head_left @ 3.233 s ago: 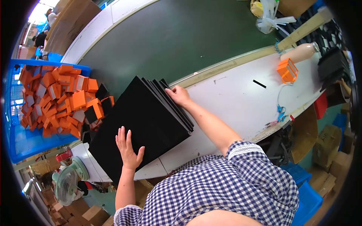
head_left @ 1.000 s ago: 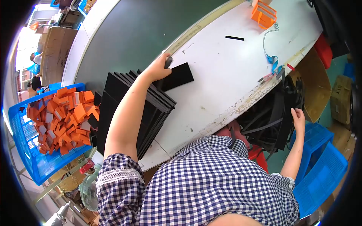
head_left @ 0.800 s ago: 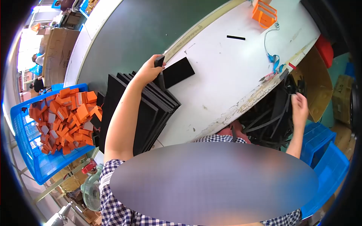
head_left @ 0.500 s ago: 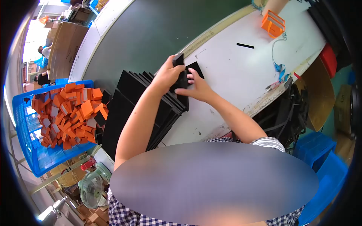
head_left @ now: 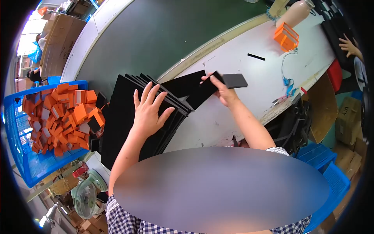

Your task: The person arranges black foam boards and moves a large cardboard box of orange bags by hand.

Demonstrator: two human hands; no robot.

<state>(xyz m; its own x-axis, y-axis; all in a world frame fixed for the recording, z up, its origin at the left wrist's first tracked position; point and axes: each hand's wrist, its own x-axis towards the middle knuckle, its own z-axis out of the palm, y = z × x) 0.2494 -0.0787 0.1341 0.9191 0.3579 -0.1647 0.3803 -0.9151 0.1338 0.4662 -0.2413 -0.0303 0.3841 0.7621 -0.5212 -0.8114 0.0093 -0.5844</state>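
Note:
My right hand (head_left: pixel 224 93) pinches a long black panel (head_left: pixel 204 91) near its far end, thumb on top and fingers beneath. A dark grey flap (head_left: pixel 235 80) sticks out to the right beyond the fingers. The panel's near end lies at the corner of a stack of black boards (head_left: pixel 122 109). Over that stack my left hand (head_left: pixel 148 111) is open, its fingers spread and holding nothing. Another black piece (head_left: pixel 187 81) reaches from the stack's far side toward the right hand.
A blue basket (head_left: pixel 17 146) of small orange boxes (head_left: pixel 62 119) is at left. On the white table (head_left: pixel 230 117) are a black strip (head_left: pixel 256 57), an orange box (head_left: pixel 286 38) and a pinkish bottle (head_left: pixel 295 15). A green belt (head_left: pixel 156 35) runs behind. Another person's hand (head_left: pixel 349 46) shows far right.
My left hand has let go of the black piece and moved left over the stack, fingers spread. My right hand has moved right and now grips the panel. Another person's hand has appeared at right.

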